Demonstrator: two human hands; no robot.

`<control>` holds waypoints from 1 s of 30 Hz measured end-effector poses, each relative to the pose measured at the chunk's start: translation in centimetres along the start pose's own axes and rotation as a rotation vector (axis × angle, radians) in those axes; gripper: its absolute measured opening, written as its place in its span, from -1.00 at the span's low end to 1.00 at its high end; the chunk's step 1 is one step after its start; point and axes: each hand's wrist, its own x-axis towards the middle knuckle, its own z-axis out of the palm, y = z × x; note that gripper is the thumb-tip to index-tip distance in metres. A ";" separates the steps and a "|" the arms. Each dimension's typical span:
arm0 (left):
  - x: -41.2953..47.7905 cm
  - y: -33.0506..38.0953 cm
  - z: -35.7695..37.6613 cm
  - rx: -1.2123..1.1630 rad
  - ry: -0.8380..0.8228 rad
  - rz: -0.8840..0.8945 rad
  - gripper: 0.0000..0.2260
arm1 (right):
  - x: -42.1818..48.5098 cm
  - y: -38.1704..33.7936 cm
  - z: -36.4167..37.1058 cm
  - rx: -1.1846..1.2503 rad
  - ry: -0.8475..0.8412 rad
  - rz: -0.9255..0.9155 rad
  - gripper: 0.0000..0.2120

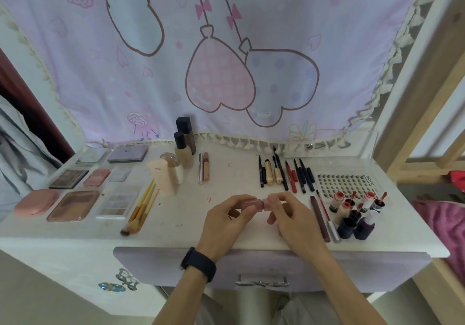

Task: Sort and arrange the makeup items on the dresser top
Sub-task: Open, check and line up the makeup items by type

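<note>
Pink tube (pixel 251 203): centre front of bench (pixel 181 199), held level above it. Left hand (pixel 226 224) pinches the body and right hand (pixel 292 221) pinches the cap end.
Left: palettes (pixel 73 205), brushes (pixel 142 207).
Behind: foundation bottles (pixel 182 152), pencil row (pixel 286 172).
Right: lash tray (pixel 344 182), with small bottles (pixel 352 214) near the right hand.
Back right: clear box (pixel 327 160), contents indistinct.

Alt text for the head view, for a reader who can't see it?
Two hands hold a pink tube over the white dresser top: the left hand grips its body, the right hand pinches one end. Palettes lie left, pencils and small bottles right.
</note>
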 end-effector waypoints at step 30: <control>0.2 0.0 -0.2 -0.037 0.000 -0.050 -0.87 | -0.2 0.2 -1.0 0.131 -0.118 -0.020 -0.92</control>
